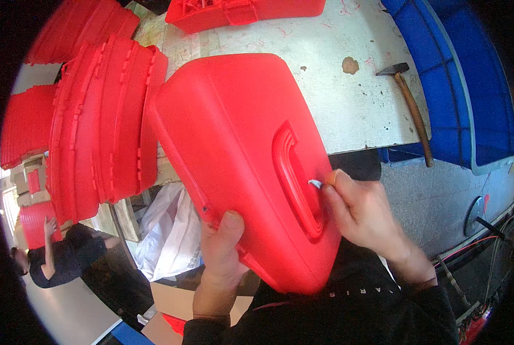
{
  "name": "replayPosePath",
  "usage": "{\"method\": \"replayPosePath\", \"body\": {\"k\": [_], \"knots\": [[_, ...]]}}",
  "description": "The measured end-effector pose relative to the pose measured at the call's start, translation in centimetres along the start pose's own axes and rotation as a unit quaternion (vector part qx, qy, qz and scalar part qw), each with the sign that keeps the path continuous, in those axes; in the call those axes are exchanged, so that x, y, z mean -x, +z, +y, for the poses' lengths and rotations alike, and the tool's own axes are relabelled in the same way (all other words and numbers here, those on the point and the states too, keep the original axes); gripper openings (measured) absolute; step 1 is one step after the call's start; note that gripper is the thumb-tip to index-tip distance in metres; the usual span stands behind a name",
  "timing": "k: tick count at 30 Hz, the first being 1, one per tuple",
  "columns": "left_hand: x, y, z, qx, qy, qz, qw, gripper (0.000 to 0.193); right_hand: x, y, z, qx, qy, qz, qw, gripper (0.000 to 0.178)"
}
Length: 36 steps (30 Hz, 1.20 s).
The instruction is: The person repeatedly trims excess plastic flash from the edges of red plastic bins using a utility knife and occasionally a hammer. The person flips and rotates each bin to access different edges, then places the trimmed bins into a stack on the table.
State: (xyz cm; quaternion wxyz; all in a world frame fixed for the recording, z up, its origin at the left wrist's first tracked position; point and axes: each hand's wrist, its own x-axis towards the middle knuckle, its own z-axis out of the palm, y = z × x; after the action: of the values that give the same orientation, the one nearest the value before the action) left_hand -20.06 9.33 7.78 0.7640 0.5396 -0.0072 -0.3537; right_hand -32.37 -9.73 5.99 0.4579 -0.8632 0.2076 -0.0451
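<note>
A large red plastic case [234,132] is tilted in front of me, its grooved, moulded handle [294,178] facing up. Thumb on top, my left hand [225,247] grips the case by its lower left edge. My right hand [357,207] is closed around a small knife, mostly hidden by the fingers. Only the short, pale metal blade [315,183] shows, at the case surface beside the handle. Whether it touches the plastic I cannot tell.
Stacked red plastic shells [104,123] stand at the left. A hammer [412,106] lies near the right edge of the white worktable [360,109], beside blue crates [458,86]. Another red case [245,14] sits at the far side. A person [56,253] works at lower left.
</note>
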Motion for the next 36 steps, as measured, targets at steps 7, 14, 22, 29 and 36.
{"method": "replayPosePath", "body": {"k": [7,14,22,29,36], "knots": [[0.1,-0.6,0.0,0.002,-0.009,-0.007,1.000,0.069,2.0,-1.2,0.1,-0.102,0.037,-0.047,0.993,0.009],[0.5,1.4,2.8,-0.017,0.006,0.003,1.000,0.081,-0.8,-0.4,-0.8,-0.134,-0.026,0.075,0.988,0.028],[4.8,5.5,25.8,-0.365,0.505,0.097,0.776,0.054,-10.0,-2.7,3.0,0.033,-0.099,0.193,0.976,0.023],[-6.1,3.2,36.0,-0.850,0.300,0.261,0.344,0.037,-6.0,-2.3,9.1,0.097,-0.061,0.218,0.969,0.046],[-14.5,-6.2,33.9,-0.877,0.114,0.238,0.400,0.043,4.4,-16.9,7.7,0.125,-0.007,0.260,0.957,0.025]]}}
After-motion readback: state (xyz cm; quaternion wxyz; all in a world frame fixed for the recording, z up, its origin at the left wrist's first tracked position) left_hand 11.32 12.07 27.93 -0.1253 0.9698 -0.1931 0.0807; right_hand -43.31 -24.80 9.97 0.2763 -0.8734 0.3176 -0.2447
